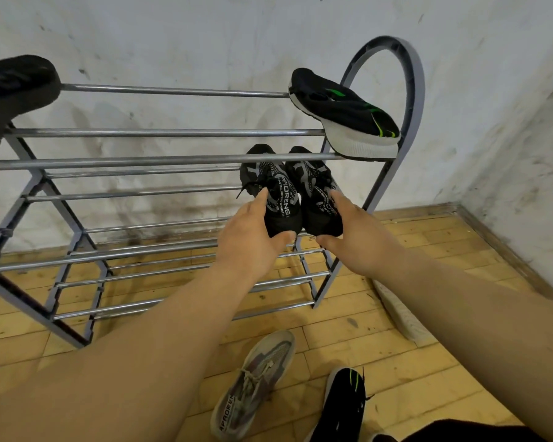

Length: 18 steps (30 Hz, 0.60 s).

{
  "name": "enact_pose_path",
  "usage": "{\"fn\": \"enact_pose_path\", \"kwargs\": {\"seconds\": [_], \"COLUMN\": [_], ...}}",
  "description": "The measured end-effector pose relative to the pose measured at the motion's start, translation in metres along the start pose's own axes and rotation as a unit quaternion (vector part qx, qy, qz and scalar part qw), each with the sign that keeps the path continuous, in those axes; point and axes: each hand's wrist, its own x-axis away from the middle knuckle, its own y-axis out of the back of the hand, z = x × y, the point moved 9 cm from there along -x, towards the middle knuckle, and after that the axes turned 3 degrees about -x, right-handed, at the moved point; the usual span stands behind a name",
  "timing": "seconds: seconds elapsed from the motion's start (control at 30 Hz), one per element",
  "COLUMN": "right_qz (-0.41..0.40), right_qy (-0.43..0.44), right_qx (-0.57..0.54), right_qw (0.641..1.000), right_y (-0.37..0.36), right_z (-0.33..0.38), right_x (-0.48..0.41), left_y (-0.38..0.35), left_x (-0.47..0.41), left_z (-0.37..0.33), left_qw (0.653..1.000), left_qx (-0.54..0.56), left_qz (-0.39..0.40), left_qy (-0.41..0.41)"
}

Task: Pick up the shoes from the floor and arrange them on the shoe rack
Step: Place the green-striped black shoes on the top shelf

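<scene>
Placement of paired black knit sneakers [284, 202] on the second tier of the grey tubular shoe rack [160, 133]; left grip [249, 240] and right grip [355, 231] each clasp one heel. Next move, likely: release both, then fetch the grey mesh sneaker [253, 384] lying on the floor [428, 362]

The left grip [249, 240] and right grip [351, 231] are recorded as bare hands. The left forearm [141, 346] and right forearm [476, 314] are seen uncovered from wrist to frame edge. A dark garment [466, 430] is noted at the lower right.
</scene>
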Motion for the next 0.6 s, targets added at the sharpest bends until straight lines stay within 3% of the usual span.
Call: {"fn": "enact_pose_path", "kwargs": {"seconds": [0.1, 0.17, 0.23, 0.3, 0.37, 0.5, 0.6], "right_qz": [-0.058, -0.025, 0.107, 0.258, 0.359, 0.448, 0.455], "right_qy": [0.008, 0.033, 0.042, -0.003, -0.058, -0.129, -0.165], "right_qx": [0.063, 0.119, 0.167, 0.167, 0.133, 0.086, 0.046], "right_qw": [0.996, 0.992, 0.979, 0.952, 0.922, 0.881, 0.874], "right_y": [0.015, 0.006, -0.033, -0.081, -0.124, -0.195, -0.234], "right_z": [0.007, 0.009, -0.012, -0.054, -0.097, -0.166, -0.198], "right_x": [0.020, 0.038, 0.059, 0.084, 0.109, 0.136, 0.138], "left_y": [0.008, -0.005, -0.038, -0.081, -0.132, -0.216, -0.253], "left_x": [0.026, 0.052, 0.077, 0.107, 0.141, 0.214, 0.256], "left_z": [-0.005, -0.005, 0.002, 0.016, 0.038, 0.070, 0.086], "left_qw": [0.993, 0.992, 0.992, 0.983, 0.961, 0.907, 0.880], "left_qx": [-0.080, -0.110, -0.114, -0.105, -0.115, -0.068, -0.031], "left_qz": [-0.082, -0.065, 0.020, 0.130, 0.247, 0.415, 0.465], "left_qy": [-0.001, -0.024, -0.058, -0.076, -0.052, 0.033, 0.085]}}
